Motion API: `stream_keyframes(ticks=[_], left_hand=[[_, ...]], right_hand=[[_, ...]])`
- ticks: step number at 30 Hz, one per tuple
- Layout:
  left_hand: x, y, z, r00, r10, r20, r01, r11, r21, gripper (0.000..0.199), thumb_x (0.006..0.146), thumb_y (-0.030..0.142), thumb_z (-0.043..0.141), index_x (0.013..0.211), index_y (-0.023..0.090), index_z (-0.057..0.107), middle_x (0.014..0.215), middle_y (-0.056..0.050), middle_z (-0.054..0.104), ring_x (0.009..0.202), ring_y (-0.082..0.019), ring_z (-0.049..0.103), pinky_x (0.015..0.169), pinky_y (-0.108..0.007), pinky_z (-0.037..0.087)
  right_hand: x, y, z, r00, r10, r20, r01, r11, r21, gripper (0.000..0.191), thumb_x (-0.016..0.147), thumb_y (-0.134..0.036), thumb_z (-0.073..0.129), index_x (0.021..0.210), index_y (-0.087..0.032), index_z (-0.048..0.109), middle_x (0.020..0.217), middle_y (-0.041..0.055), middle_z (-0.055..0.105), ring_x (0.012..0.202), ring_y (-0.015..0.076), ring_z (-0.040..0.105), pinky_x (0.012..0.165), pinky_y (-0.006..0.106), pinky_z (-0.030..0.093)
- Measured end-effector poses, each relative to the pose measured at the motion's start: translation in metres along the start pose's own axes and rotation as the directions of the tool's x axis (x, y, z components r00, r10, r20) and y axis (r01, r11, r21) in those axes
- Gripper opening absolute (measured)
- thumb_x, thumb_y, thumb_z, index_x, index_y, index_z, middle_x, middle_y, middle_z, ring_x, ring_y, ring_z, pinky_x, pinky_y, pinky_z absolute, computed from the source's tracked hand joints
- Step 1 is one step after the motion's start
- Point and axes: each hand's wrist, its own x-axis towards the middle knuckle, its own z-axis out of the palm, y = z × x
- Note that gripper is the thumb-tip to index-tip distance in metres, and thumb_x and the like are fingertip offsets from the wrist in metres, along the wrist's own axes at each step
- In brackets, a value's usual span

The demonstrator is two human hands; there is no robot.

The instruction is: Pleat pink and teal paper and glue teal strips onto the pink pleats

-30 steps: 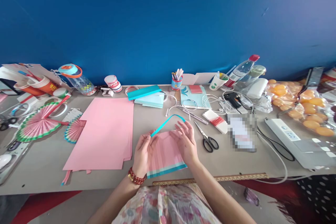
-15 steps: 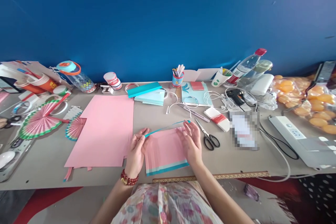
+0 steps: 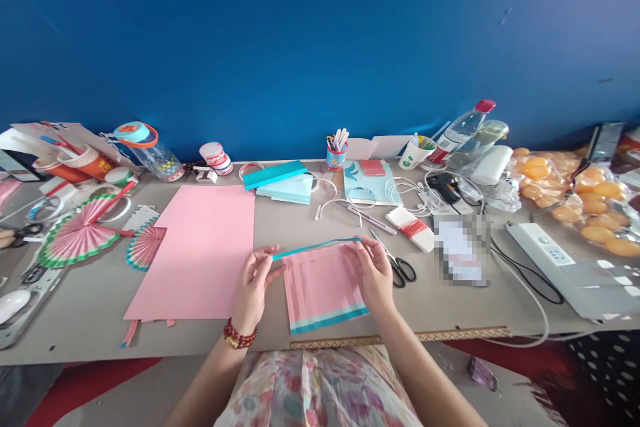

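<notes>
A thin blue strip [image 3: 316,245] stretches between both hands along the top edge of a pink sheet [image 3: 325,280], whose lower edge has pale and darker blue bands. My left hand [image 3: 254,283] pinches the strip's left end. My right hand [image 3: 374,272] has its fingers closed on the strip's right end at the sheet's upper right corner. A larger pink sheet [image 3: 205,253] lies to the left. Black-handled scissors [image 3: 400,268] lie just right of my right hand, partly covered by it.
Blue paper strips [image 3: 275,175], a pen cup [image 3: 337,153] and a cable stand behind. Pleated paper fans [image 3: 80,230] are at left. A bottle [image 3: 463,133], power strip [image 3: 545,247] and bagged orange balls [image 3: 595,193] are at right. A patterned ruler [image 3: 460,333] lies along the front edge.
The blue strip has come down closer to the pink sheet's top edge and is straighter. My right hand's fingers have closed in at the strip's end, and my left hand has moved slightly left.
</notes>
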Motion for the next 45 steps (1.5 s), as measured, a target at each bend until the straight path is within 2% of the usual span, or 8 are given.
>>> stream_keyframes(ticks=[4,7,10,18,32,35,41,45], left_hand=[[0.012,0.021,-0.009,0.987,0.156,0.032,-0.159,0.956,0.245,0.022,0.085,0.041,0.066,0.087,0.02,0.061,0.107,-0.006,0.061,0.11,-0.025,0.062,0.086,-0.036,0.057],[0.019,0.036,-0.014,0.967,0.238,0.091,-0.251,0.833,0.493,0.018,0.086,0.039,0.065,0.086,0.021,0.062,0.095,-0.003,0.063,0.094,-0.019,0.063,0.083,-0.03,0.052],[0.021,0.038,-0.016,0.958,0.227,0.178,-0.288,0.722,0.629,0.018,0.088,0.038,0.062,0.081,0.022,0.063,0.086,-0.002,0.064,0.084,-0.018,0.061,0.077,-0.027,0.048],[0.028,0.012,-0.006,0.926,0.255,0.277,-0.373,0.522,0.767,0.018,0.088,0.033,0.06,0.074,0.022,0.063,0.077,-0.003,0.068,0.076,-0.02,0.062,0.073,-0.03,0.045],[0.02,0.006,0.01,0.854,0.387,0.348,-0.421,0.12,0.899,0.017,0.088,0.022,0.057,0.072,0.024,0.057,0.072,-0.003,0.064,0.078,-0.024,0.058,0.086,-0.04,0.038],[0.024,0.011,0.008,0.858,0.373,0.354,-0.428,0.136,0.893,0.015,0.089,0.022,0.055,0.075,0.024,0.057,0.073,-0.003,0.064,0.079,-0.024,0.058,0.088,-0.041,0.038],[0.032,0.008,0.006,0.89,0.233,0.393,-0.456,0.433,0.777,0.015,0.093,0.028,0.05,0.102,0.024,0.061,0.094,-0.005,0.065,0.082,-0.019,0.063,0.073,-0.031,0.048],[0.032,0.001,0.01,0.905,0.153,0.398,-0.425,0.399,0.812,0.02,0.091,0.025,0.054,0.109,0.024,0.06,0.098,-0.004,0.063,0.077,-0.018,0.063,0.067,-0.03,0.049]], right_hand=[[0.009,-0.003,-0.006,0.997,-0.064,0.039,0.068,0.99,-0.121,0.028,0.08,-0.046,0.071,0.093,-0.022,0.062,0.093,0.0028,0.065,0.087,0.0184,0.064,0.083,0.034,0.054],[0.013,-0.005,-0.01,0.994,-0.092,0.063,0.104,0.965,-0.239,0.029,0.08,-0.046,0.071,0.091,-0.021,0.063,0.085,0.002,0.065,0.08,0.0177,0.065,0.078,0.032,0.054],[0.019,-0.009,-0.017,0.995,-0.096,0.035,0.102,0.939,-0.329,0.033,0.079,-0.05,0.07,0.086,-0.02,0.062,0.077,0.0014,0.066,0.07,0.0173,0.065,0.069,0.031,0.054],[0.04,-0.025,-0.035,0.982,-0.135,0.131,0.188,0.746,-0.639,0.028,0.079,-0.048,0.065,0.077,-0.021,0.059,0.068,0.0029,0.069,0.065,0.0208,0.067,0.065,0.032,0.051],[0.038,-0.027,-0.045,0.975,-0.17,0.145,0.222,0.658,-0.719,0.024,0.086,-0.047,0.061,0.082,-0.023,0.059,0.072,0.003,0.072,0.068,0.0223,0.07,0.067,0.033,0.053],[0.04,-0.036,-0.046,0.977,-0.172,0.127,0.213,0.716,-0.665,0.025,0.085,-0.047,0.062,0.084,-0.022,0.059,0.073,0.0036,0.072,0.069,0.0225,0.071,0.068,0.034,0.055],[0.038,-0.051,-0.037,0.983,-0.089,0.16,0.151,0.889,-0.432,0.033,0.081,-0.051,0.07,0.085,-0.02,0.06,0.071,0.0023,0.069,0.068,0.0203,0.072,0.064,0.033,0.062],[0.037,-0.056,-0.03,0.974,-0.099,0.206,0.171,0.912,-0.373,0.03,0.082,-0.047,0.071,0.085,-0.02,0.061,0.075,0.0027,0.067,0.071,0.0192,0.071,0.063,0.033,0.063]])
